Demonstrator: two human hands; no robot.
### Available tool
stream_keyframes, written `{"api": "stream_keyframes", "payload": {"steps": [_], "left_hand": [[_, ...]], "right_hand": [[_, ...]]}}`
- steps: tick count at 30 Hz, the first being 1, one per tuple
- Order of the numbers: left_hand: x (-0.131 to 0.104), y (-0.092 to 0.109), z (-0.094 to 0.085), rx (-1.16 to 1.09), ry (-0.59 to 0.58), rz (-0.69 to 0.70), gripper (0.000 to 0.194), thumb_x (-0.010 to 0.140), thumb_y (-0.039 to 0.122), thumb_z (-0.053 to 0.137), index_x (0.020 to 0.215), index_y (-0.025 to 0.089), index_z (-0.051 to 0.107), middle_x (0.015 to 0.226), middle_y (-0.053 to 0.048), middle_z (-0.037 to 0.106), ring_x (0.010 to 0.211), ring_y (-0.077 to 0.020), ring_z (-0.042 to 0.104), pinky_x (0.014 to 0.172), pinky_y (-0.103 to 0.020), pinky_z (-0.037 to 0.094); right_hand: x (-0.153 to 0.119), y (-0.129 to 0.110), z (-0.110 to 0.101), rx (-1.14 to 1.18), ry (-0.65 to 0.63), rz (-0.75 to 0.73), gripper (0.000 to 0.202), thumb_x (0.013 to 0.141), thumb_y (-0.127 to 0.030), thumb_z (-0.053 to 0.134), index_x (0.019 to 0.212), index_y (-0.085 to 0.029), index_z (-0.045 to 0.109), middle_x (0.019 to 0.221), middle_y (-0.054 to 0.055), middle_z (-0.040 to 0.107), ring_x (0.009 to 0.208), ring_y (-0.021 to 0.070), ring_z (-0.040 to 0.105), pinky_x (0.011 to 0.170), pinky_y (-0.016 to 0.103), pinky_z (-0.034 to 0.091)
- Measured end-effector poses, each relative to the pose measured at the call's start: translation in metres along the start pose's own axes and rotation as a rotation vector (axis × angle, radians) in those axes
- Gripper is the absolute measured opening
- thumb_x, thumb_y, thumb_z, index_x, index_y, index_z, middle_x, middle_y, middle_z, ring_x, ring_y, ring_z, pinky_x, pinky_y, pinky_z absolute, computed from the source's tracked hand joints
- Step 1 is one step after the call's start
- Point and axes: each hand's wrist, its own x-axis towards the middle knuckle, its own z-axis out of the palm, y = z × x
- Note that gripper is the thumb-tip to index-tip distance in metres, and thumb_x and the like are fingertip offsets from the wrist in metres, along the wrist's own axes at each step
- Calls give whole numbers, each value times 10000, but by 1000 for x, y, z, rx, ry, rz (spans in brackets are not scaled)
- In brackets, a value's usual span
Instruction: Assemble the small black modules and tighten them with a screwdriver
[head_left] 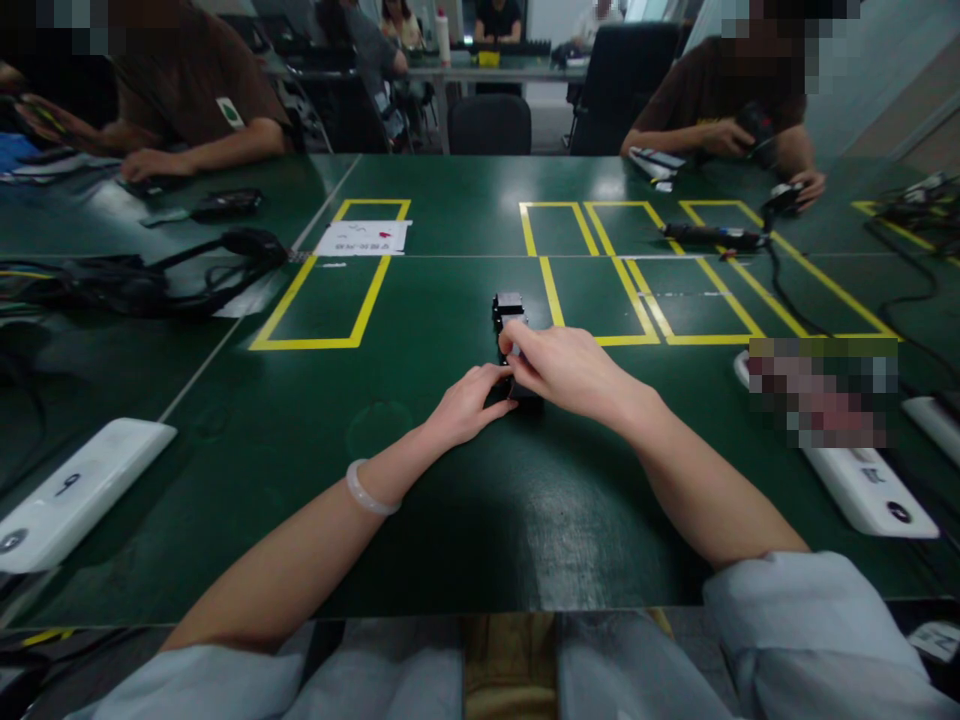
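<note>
A small black device with grey blocks (510,300) lies on the green table (450,520), in front of me near the middle. My left hand (471,400) holds its near end from the left, with thumb and fingers closed against it. From the right, my right hand (551,365) reaches over the device, its thumb and fingertips pinched together at the device's middle. Whatever may be between those right fingertips is too small to make out. The hands are close together, and they cover much of the device.
Yellow tape outlines (306,345) mark the table, with a paper sheet (364,238) at the back left. White cases lie left (82,490) and right (870,480). Black cables (240,265) are at left, a black tool (712,236) at right. People sit across the table.
</note>
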Motion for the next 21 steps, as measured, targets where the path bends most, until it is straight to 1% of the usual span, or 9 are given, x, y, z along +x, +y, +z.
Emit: {"api": "stream_keyframes", "payload": {"steps": [4,8,9,15,21], "left_hand": [[0,1,0,-8,5,-6,403,907,397,567,1250,202,485,1191,-75,582,1076,-259,550,935,-406,454],[0,1,0,8,-1,-28,374,907,415,564,1205,196,514,1130,-73,588,1042,-259,562,907,-403,466],[0,1,0,11,-2,-31,376,905,414,568,1207,196,514,1129,-72,588,1039,-259,564,902,-401,467],[0,0,0,13,0,-28,382,908,415,563,1214,195,500,1128,-71,597,1028,-258,567,894,-399,465],[0,0,0,6,-3,-8,406,911,419,556,1241,195,480,1191,-83,580,1062,-265,554,922,-413,455]], "right_hand": [[-2,-3,-2,0,8,-5,225,920,-263,375,1084,-201,514,827,29,684,667,162,592,562,266,245],[-1,-4,-1,-39,4,-13,259,951,-386,373,1032,-202,535,799,35,680,670,174,597,561,269,240],[0,-3,0,-56,-2,-8,267,954,-396,371,1016,-202,543,796,38,680,671,175,597,561,270,237],[0,-1,4,-62,21,-11,248,960,-323,342,1038,-200,543,784,29,676,638,158,578,561,266,236],[0,-2,3,-32,46,-33,227,940,-279,354,1052,-193,532,781,29,670,643,158,573,575,270,257]]}}
